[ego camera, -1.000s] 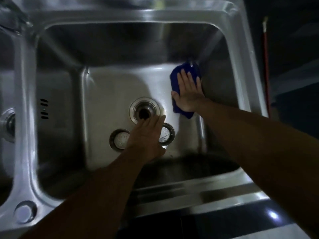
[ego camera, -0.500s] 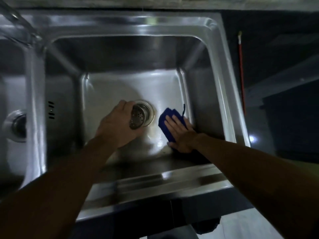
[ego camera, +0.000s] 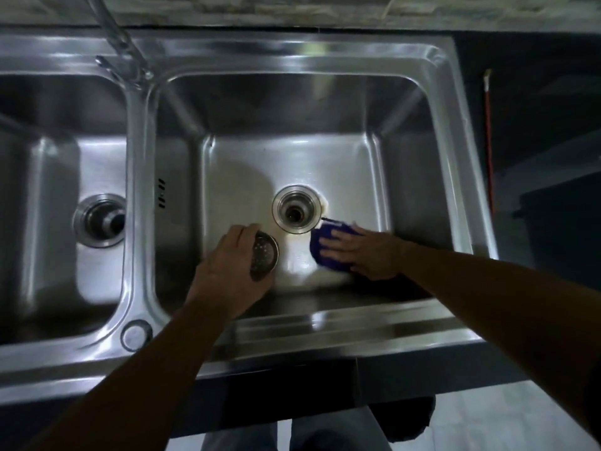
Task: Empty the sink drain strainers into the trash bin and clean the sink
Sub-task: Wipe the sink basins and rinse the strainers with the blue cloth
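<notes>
While the left hand (ego camera: 231, 268) curled its fingers around a perforated drain strainer (ego camera: 264, 255), holding it tilted just near-left of the open drain (ego camera: 296, 209), the right hand (ego camera: 357, 252) lay flat, fingers spread, pressing a blue cloth (ego camera: 317, 247) onto the basin floor just near-right of that drain. Farther left of the drain sat the second basin's drain (ego camera: 100, 221); the faucet (ego camera: 120, 43) rose beyond the drain, at the sink (ego camera: 292, 60) rim.

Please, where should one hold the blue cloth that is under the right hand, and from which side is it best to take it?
The blue cloth lies flat on the basin floor under the right hand, just near-right of the open drain. Probably best to pinch its free left edge, which shows past the fingertips, coming from above. The sink wall blocks the right side.
</notes>
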The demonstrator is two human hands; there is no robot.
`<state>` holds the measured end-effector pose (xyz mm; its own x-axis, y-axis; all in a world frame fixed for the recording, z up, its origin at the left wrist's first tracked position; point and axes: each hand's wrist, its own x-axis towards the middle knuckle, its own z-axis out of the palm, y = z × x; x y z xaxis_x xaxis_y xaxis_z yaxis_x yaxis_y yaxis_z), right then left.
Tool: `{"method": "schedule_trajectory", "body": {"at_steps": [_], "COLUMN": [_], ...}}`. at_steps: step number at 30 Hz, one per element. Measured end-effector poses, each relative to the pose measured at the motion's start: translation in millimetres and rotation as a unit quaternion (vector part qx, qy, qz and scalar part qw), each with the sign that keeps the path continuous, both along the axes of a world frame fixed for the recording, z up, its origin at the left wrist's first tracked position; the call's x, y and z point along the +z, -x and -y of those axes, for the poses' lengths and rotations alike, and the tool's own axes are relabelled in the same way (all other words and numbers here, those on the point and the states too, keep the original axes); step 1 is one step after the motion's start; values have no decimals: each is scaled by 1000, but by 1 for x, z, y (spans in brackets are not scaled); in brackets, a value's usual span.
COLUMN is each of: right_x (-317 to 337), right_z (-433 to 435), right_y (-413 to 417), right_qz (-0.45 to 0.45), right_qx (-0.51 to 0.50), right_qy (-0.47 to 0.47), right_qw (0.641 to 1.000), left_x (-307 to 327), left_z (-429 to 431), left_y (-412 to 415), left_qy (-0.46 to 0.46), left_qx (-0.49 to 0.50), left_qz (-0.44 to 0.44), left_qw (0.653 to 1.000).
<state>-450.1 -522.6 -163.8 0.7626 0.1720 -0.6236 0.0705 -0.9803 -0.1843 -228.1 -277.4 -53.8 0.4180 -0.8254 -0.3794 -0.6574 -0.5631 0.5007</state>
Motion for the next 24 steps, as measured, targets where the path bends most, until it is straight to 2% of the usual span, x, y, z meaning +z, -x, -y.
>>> {"method": "schedule_trajectory", "body": {"at_steps": [3,6,8,12,15,20,24], "right_x": [0,-3,-9,-16,-17,-18,-18], "right_z": [17,8,-12,-39,-35,-14,1], "right_y": [-13,-37,-36,-19,-18,-47,-92], "right_qz": [43,41,39,29,53,90,79], "right_qx": [-130,-219,-219,-123,-115,-301,-335], "right_qy": [57,55,45,-21,-52,13,-8], "right_qw": [989,973,974,992,991,949,939], "left_x": [-8,-12,-13,-12,-11,-14,-18], "left_z": [-2,-2,-3,-3,-4,-4,-5], "left_y": [5,12,15,16,17,16,16], "left_qy": [8,18,16,10,15,28,37], "left_qx": [13,36,48,67,75,88,73], "left_qz": [0,-3,-9,-20,-16,1,30], "left_qw": [1000,999,999,997,997,996,996]}}
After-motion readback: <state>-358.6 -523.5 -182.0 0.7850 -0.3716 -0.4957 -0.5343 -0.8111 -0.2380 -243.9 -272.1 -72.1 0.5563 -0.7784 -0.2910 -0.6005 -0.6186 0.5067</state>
